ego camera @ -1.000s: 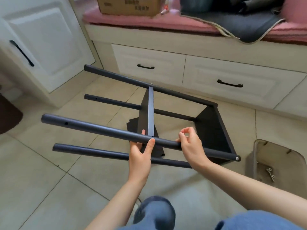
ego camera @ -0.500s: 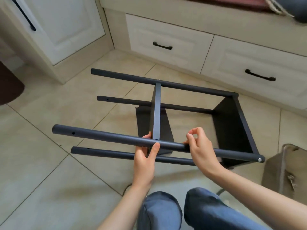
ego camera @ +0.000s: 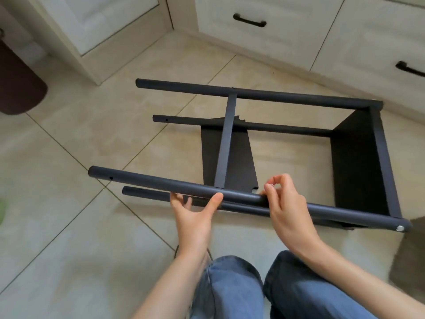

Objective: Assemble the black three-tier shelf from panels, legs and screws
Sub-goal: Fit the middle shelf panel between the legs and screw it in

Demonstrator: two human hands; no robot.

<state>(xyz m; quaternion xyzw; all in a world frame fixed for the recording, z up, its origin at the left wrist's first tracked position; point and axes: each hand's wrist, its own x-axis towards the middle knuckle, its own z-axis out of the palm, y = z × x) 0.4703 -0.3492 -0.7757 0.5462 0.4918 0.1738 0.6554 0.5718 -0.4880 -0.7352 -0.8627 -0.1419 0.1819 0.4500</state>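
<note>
The black shelf frame lies on its side on the tiled floor. Several round legs run left to right; the near upper leg (ego camera: 147, 181) shows a screw hole at its left end and a silver screw head (ego camera: 400, 228) at its right end. One panel (ego camera: 358, 162) is fixed at the right ends; a middle panel (ego camera: 226, 146) stands edge-on between the legs. My left hand (ego camera: 195, 212) holds the near upper leg from below, thumb on its front. My right hand (ego camera: 285, 203) pinches a small silver screw (ego camera: 271, 185) at the leg, just right of the middle panel.
White drawers with black handles (ego camera: 249, 20) line the back, and a white cabinet (ego camera: 96, 31) stands at the left. A dark brown object (ego camera: 18, 84) sits at the far left. A tan container (ego camera: 409, 254) is at the right edge. My knees in jeans (ego camera: 234, 288) are below.
The camera has tilted down and moved closer over the frame. Both hands stay at the near upper leg; the right hand's fingertips now show a small silver screw at the leg.
</note>
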